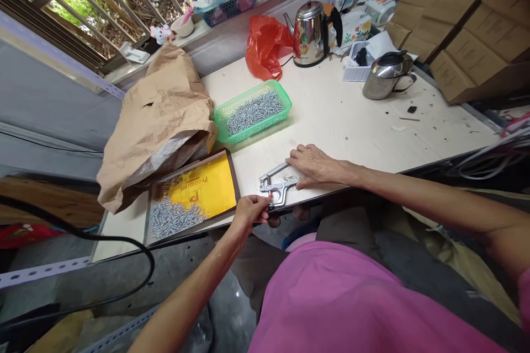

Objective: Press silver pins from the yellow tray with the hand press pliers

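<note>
A silver plier-like hand press with a spring and a C-shaped jaw lies at the table's front edge. My right hand is wrapped over its two handles. At the jaw, my left hand pinches with thumb and fingers; whatever is between them is too small to make out. A bit of red shows on the tool just by those fingertips. Left of my left hand is a shallow tray with a yellow sheet and a heap of small metal pieces. Behind it, a green basket holds more such pieces.
A crumpled brown paper bag stands at the left. Farther back are a red plastic bag, a steel kettle, a steel pitcher and a white box. Cardboard boxes are stacked at the right. A black cable hangs front left.
</note>
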`<state>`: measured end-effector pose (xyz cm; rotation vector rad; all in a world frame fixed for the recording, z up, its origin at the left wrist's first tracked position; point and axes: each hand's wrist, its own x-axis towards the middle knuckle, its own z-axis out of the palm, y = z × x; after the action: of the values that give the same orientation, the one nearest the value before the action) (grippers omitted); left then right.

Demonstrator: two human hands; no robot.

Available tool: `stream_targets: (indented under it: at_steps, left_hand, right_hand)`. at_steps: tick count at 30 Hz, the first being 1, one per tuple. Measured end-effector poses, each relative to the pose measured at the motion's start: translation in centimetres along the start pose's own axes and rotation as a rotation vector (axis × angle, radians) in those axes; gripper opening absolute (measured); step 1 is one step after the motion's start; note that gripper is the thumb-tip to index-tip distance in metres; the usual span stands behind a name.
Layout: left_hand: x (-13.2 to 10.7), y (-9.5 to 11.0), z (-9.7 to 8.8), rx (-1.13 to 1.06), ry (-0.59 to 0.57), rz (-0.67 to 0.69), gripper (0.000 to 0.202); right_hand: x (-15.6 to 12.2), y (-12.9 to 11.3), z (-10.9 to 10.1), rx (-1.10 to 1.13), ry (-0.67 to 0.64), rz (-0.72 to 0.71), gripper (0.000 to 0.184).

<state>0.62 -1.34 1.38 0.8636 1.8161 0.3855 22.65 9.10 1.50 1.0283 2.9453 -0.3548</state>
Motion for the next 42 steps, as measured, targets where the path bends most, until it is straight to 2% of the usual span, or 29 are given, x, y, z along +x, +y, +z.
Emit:
stream_targets:
  at_steps: [2, 5, 7, 10, 13, 15, 19, 24, 30, 33, 36, 39, 42]
  left_hand:
    - [-0.5, -0.3, 0.3, 0.175, 0.138, 0.189, 0.024]
    - [-0.9, 0.2, 1.2, 0.534, 0.371, 0.599, 0.024]
    - [-0.3, 1.2, 1.9, 0.722, 0.388, 0.818, 0.031]
    - [1.5, 3.0, 2.6, 0.885, 0.264, 0.997, 0.047]
    - [3.3, 4.4, 2.6, 0.987, 0.148, 1.008, 0.051]
    - [4.0, 4.9, 2.4, 1.054, 0.113, 0.996, 0.053]
    - [4.1, 5.4, 2.3, 1.126, 0.089, 1.016, 0.043]
    - [4.2, 5.3, 3.0, 1.067, 0.181, 0.974, 0.02]
    - [4.7, 5.3, 3.3, 1.031, 0.23, 0.937, 0.016]
    - [4.3, 4.5, 3.5, 0.987, 0.304, 0.945, 0.028]
    - [3.3, 2.7, 4.6, 0.934, 0.407, 0.992, 0.032]
    - [2.1, 0.8, 6.4, 0.869, 0.439, 1.084, 0.033]
    - [1.2, -0.4, 8.1, 0.8, 0.389, 1.124, 0.037]
  right_hand:
    - [-0.2, -0.2, 0.1, 0.009, 0.013, -0.001, 0.046]
    - [-0.3, -0.4, 0.5, 0.022, 0.021, 0.009, 0.042]
    - [-0.4, -0.5, 0.8, 0.027, 0.026, 0.022, 0.042]
    - [-0.6, -0.5, 1.2, 0.031, 0.03, 0.035, 0.048]
    - [-1.0, -0.5, 1.0, 0.054, 0.023, 0.044, 0.059]
    - [-1.3, -0.6, 0.7, 0.056, 0.012, 0.07, 0.059]
    - [-0.9, -0.9, -0.2, 0.002, -0.03, 0.1, 0.037]
    - [0.8, -0.3, -0.2, 0.002, -0.06, 0.073, 0.015]
    - [1.7, 0.4, 0.1, 0.012, -0.066, 0.035, 0.017]
    - [2.0, 1.2, -0.2, -0.017, -0.04, -0.007, 0.028]
    - [2.3, 2.5, -0.3, 0.035, -0.056, -0.119, 0.039]
    - [2.5, 3.6, 0.2, 0.135, -0.012, -0.155, 0.032]
    - [3.2, 4.0, 1.0, 0.113, 0.092, -0.092, 0.018]
